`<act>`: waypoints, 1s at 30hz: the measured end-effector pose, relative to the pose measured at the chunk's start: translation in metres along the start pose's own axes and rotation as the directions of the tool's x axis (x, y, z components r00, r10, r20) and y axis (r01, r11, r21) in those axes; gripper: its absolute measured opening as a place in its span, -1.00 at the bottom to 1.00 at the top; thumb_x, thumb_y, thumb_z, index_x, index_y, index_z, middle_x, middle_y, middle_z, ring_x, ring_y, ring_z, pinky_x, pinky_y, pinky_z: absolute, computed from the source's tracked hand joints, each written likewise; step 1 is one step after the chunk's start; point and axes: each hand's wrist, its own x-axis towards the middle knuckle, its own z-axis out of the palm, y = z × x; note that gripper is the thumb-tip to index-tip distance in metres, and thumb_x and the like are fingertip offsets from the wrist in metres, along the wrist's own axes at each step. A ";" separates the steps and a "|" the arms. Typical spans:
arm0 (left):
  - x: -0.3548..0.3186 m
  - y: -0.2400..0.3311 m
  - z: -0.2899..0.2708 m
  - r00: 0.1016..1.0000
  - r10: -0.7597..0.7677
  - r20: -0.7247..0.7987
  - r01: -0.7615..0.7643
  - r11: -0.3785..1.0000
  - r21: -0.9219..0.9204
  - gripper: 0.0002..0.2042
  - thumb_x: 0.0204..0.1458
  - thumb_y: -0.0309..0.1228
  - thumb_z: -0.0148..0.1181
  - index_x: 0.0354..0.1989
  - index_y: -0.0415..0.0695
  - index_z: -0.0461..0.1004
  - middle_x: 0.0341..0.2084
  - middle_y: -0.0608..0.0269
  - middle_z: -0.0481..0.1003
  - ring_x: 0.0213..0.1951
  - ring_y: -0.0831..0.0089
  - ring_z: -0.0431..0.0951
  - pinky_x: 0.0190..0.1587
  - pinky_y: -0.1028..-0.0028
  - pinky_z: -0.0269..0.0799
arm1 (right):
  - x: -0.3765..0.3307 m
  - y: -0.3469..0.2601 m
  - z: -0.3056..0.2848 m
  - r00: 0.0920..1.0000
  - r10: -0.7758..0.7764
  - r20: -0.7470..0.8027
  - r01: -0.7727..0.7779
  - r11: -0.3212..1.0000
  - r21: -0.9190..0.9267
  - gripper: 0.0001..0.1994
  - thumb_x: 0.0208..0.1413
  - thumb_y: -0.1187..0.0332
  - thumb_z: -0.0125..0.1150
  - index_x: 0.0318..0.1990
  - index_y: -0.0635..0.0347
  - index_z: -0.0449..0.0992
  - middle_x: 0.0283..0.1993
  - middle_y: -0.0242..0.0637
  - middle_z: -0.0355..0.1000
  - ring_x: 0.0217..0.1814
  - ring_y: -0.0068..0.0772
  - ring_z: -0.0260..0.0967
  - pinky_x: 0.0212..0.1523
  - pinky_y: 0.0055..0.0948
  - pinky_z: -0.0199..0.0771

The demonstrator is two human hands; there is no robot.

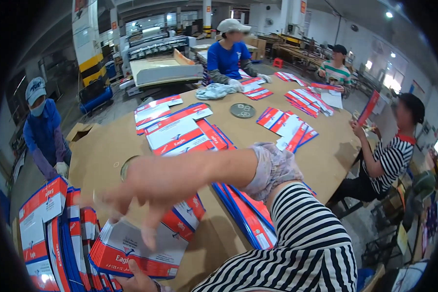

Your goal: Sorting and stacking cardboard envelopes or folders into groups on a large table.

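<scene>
At the lower left my left hand [137, 279] grips the near edge of a stack of flat red, white and blue cartons [155, 253], thumb on top. My right arm, in a striped sleeve with a patterned cuff, reaches across from the lower right. My right hand [138, 187] is over the stack, smeared by motion, with one finger pointing down toward the cartons. A thin pale loop, perhaps a rubber band, shows faintly by its blurred fingertips; I cannot make out whether it is held. Beside the stack, more carton bundles [46, 219] crowd the left edge.
Carton piles [177, 131] cover the middle of the brown table [326, 146]. A round tin [242, 111] holds rubber bands, near a cloth [215, 91]. Co-workers stand or sit around it: one at left [44, 121], one in blue [227, 58], two at right [392, 155].
</scene>
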 end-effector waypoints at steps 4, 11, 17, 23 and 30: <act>-0.017 0.011 0.022 0.977 0.198 0.084 -0.186 0.973 -0.138 -0.44 0.13 -0.39 0.16 0.24 -0.35 0.08 0.08 -0.04 0.32 0.02 0.25 0.40 0.03 0.34 0.38 | 0.010 -0.005 0.058 0.997 -0.056 0.050 0.070 0.929 -0.362 -0.05 -0.23 0.09 0.42 0.30 0.35 0.06 0.01 0.04 0.40 0.13 -0.03 0.33 0.02 -0.08 0.32; -0.027 -0.007 0.019 0.976 0.217 0.019 -0.215 0.974 -0.070 -0.46 0.13 -0.44 0.16 0.20 -0.38 0.09 0.07 -0.05 0.35 0.01 0.26 0.40 0.03 0.30 0.36 | 0.048 -0.002 0.102 0.986 -0.146 0.078 0.157 0.672 -0.724 -0.43 -0.04 0.25 0.11 0.09 0.52 0.31 -0.20 -0.05 0.45 -0.02 -0.10 0.37 0.08 0.09 0.11; -0.016 -0.044 -0.027 0.973 0.212 0.092 -0.229 0.938 0.260 -0.54 0.17 -0.36 0.10 0.14 -0.39 0.16 0.00 -0.11 0.38 -0.04 0.14 0.43 -0.03 0.28 0.37 | 0.053 -0.006 0.106 0.968 -0.060 0.244 0.180 0.840 -0.511 -0.69 -0.25 0.23 0.32 -0.39 0.31 0.60 -0.51 -0.20 0.51 -0.48 -0.25 0.51 -0.55 -0.29 0.38; -0.017 0.134 0.034 0.667 0.744 0.030 -0.702 0.615 0.358 -0.32 -0.02 0.15 0.16 -0.05 -0.31 0.39 -0.23 0.01 0.40 -0.19 0.17 0.39 -0.10 0.28 0.29 | 0.039 -0.010 0.108 0.984 -0.126 0.124 0.177 0.769 -0.614 -0.83 -0.12 0.29 0.25 -0.48 0.21 0.60 -0.50 -0.22 0.52 -0.42 -0.23 0.52 -0.48 -0.24 0.43; -0.016 0.142 0.010 0.751 0.594 0.287 -0.657 0.631 0.412 -0.60 0.06 -0.36 0.15 0.01 -0.34 0.30 0.03 -0.06 0.32 0.03 0.11 0.36 0.08 0.24 0.24 | 0.036 -0.015 0.105 0.982 -0.175 0.069 0.182 0.794 -0.580 -0.87 -0.22 0.33 0.19 -0.59 0.19 0.53 -0.53 -0.24 0.48 -0.42 -0.26 0.49 -0.54 -0.30 0.38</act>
